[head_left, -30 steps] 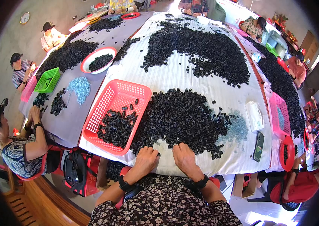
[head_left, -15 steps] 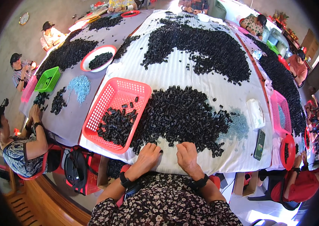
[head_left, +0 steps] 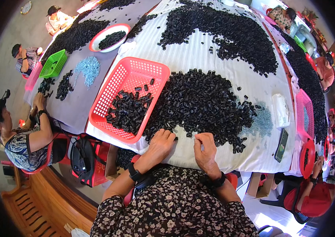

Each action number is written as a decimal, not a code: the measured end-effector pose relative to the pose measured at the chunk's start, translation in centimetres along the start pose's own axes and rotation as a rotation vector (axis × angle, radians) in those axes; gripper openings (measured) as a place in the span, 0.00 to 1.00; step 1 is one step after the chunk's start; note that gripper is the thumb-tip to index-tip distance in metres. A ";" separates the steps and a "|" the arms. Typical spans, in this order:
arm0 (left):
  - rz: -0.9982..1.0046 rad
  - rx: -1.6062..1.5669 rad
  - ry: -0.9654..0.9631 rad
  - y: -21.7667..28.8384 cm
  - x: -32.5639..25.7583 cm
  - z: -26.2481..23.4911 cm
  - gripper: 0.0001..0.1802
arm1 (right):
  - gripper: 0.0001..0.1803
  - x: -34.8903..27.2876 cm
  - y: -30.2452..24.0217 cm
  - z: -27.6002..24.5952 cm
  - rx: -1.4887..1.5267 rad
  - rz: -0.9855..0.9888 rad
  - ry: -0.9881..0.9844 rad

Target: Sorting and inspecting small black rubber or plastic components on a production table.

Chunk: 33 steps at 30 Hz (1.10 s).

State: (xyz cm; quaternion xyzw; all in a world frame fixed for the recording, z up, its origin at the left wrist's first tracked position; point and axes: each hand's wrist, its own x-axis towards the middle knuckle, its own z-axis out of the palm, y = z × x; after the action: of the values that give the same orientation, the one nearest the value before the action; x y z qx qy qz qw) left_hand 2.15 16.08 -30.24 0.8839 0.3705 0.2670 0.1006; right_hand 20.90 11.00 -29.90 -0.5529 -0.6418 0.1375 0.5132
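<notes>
Higher in the head view than half a second ago sits the white-covered surface [head_left: 183, 155], with all that lies on it, and the right hand has turned so that its thumb shows. On that surface, just beyond the hands, a near heap [head_left: 203, 104] of short black tubes spreads with its long axis from left to right, its pieces pointing every way. Against its left side stands a pink basket [head_left: 97, 111], long axis running away from the person, far end slanting right, more black tubes gathered at its near end. Pale blue bits [head_left: 263, 123] lie beside the heap's right edge. The left hand [head_left: 162, 145] is nearly closed, fingertips curled on one black piece [head_left: 176, 138], which juts toward the right hand [head_left: 205, 151]; its exact axis is too small to tell. The right hand's thumb and forefinger come close together; whether they grip anything cannot be told.
</notes>
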 end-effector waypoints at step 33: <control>0.073 0.149 0.009 -1.5 4.7 1.0 0.04 | 0.05 -1.2 0.7 -0.6 0.054 0.010 -0.038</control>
State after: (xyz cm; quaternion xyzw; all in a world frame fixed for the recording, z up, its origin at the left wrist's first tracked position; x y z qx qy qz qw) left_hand 4.50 20.53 -29.74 0.9007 0.3572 0.2464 0.0230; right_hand 21.61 10.01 -30.70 -0.5394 -0.6447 0.1680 0.5150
